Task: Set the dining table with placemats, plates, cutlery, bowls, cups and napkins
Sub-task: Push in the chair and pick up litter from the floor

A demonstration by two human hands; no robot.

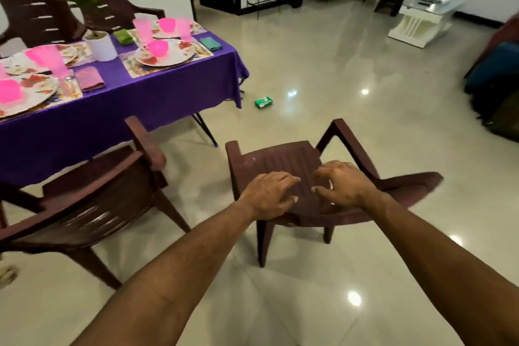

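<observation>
Two bare forearms reach forward from the bottom edge. The left hand and the right hand hover side by side over the ribbed seat of a dark brown plastic armchair standing on glossy cream floor tiles. The fingers of both hands are loosely curled and spread, holding nothing; whether the fingertips touch the seat cannot be told.

To the left, a second brown plastic armchair sits pushed up against the dining table. The table wears a purple tablecloth and is laid: floral placemats carry round floral plates, with pink plastic bowls on the plates and translucent pink cups beside them. Folded cloth napkins lie next to the settings, one maroon, one teal, one green. A white pot with a green plant stands mid-table.

Beyond the table's corner, a small green packet lies on the floor. Two more brown chairs stand at the far side.
</observation>
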